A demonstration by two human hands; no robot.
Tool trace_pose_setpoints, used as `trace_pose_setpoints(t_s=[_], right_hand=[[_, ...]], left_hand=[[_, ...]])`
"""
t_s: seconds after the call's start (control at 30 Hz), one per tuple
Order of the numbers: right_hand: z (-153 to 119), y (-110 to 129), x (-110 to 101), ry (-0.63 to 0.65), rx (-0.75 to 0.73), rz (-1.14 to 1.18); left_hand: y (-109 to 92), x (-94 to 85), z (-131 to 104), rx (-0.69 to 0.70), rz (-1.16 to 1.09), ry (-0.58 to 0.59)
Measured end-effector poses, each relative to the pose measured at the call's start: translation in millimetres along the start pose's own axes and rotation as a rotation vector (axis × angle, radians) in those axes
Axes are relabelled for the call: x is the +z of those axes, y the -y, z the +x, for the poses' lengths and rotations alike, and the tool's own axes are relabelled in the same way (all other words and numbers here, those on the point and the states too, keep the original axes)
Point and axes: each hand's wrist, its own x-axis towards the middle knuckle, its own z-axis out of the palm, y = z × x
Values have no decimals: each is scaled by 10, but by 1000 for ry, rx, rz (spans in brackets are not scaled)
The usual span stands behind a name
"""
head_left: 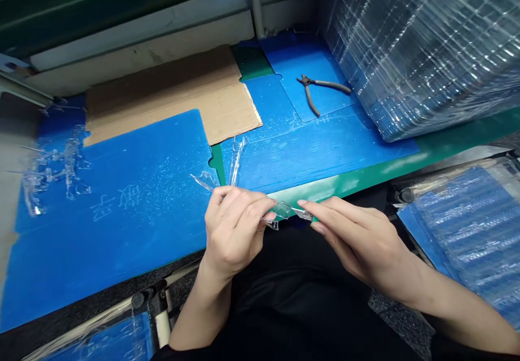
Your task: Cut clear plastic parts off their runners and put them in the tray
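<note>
My left hand (238, 228) is closed around a clear plastic molded piece (282, 209), whose end shows past the thumb and fingertips. Thin clear prongs (238, 163) stick out beyond the back of the same hand; whether they belong to that piece is hidden. In my right hand (357, 233) a small knife (304, 214) is pinched between thumb and fingers, its blade pointing left at the plastic. A bit of green shows by the fingertips, and most of its handle is hidden. The blade tip is very close to the piece; contact cannot be made out.
Cutting pliers (312, 90) lie on blue sheets (284, 149) at the back. Clear plastic scraps (60, 171) are heaped at left, near brown cardboard (170, 95). A tall stack of clear trays (422, 46) stands at right. More clear trays (479, 242) sit lower right. A green conveyor (101, 3) runs behind.
</note>
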Motion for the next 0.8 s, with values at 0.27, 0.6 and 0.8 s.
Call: trace_pose_setpoints(t_s=[0.27,0.6,0.8], right_hand=[[-16,10,9,-7,15,9],[-12,-150,-12,-40,106,28],[30,-160,-14,-112,150,160]], left_hand=[[-30,-9,34,6,33,11],[-158,-29,22,-27,-70,71],[-277,10,-13,-520,-717,104]])
